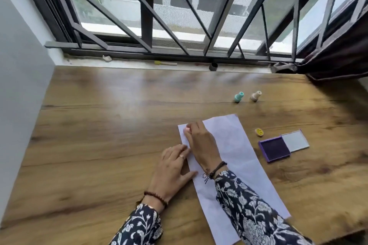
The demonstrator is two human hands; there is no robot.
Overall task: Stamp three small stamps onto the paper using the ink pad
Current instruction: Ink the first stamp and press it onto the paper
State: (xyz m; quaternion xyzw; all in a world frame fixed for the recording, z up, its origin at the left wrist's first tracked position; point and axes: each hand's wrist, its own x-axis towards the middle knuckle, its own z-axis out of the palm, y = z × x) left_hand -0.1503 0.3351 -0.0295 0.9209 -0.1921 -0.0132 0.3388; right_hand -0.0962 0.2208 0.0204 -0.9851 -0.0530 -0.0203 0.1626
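Right hand (201, 141), fingers clamped on a pink stamp (187, 129), presses the paper (237, 157) at its 11 o'clock corner; left hand (173, 167), fingers spread flat, pins its left edge; bare table (99, 125) lies toward 9 o'clock.

Wooden table (99, 125), barred window (179, 6), dark curtain (338, 55), yellow-tipped stick (165, 63) on sill

I see a wooden surface (99, 125) with grained, slightly glossy finish, thin matt white paper (235, 157), a plastic-looking purple ink pad (274, 148) with dark matt pad, and printed cloth sleeves (251, 211).
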